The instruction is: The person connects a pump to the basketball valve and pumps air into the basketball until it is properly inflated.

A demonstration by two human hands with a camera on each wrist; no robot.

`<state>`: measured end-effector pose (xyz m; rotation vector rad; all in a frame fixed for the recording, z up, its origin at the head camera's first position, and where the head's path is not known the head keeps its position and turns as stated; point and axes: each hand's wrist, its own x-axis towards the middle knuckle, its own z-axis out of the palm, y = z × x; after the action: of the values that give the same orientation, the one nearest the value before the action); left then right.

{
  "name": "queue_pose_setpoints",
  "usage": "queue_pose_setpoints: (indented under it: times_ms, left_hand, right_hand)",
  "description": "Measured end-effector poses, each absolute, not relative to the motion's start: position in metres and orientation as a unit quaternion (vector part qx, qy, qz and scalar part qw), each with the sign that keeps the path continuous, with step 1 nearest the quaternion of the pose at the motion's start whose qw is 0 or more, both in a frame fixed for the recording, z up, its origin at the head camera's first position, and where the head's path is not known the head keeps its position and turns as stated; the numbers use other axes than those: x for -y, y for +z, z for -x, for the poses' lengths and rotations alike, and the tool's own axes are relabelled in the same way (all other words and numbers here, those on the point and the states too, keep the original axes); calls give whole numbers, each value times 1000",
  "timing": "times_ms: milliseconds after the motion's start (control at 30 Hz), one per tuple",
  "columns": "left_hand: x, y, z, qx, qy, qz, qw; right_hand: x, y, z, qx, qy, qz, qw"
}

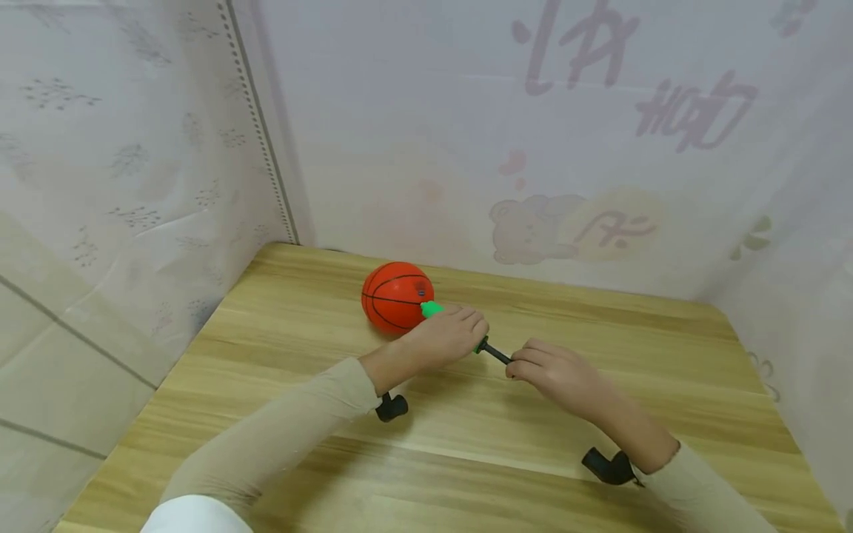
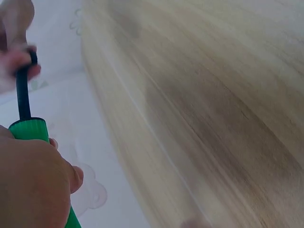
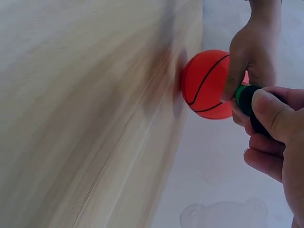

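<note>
In the head view, my left hand [image 1: 448, 337] grips the green barrel of a hand pump [image 1: 432, 309]. My right hand [image 1: 558, 376] holds the pump's black handle [image 3: 247, 99], thumb on it in the right wrist view. A length of black rod [image 1: 497, 354] shows between the two hands. An orange-red basketball [image 1: 392, 290] with black seams rests on the table just past the left hand, and the pump's green tip overlaps its right side in the head view. The left wrist view shows the barrel's ridged green end [image 2: 29, 129] sticking out of the fist.
The wooden table [image 1: 466, 459] stretches under both hands, with a printed cloth wall [image 1: 400, 133] behind it and others on either side. Black wrist mounts [image 1: 392, 408] hang below both forearms. The ball sits near the table's back edge.
</note>
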<state>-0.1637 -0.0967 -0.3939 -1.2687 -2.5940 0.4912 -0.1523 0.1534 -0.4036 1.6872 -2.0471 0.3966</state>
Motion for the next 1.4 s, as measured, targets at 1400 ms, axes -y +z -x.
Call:
queue_pose_setpoints:
  times_ms: [1400]
  left_hand:
    - [91,-397,158,877,167,435,119]
  right_hand:
    - [-140,-408,154,732,107,-619,264]
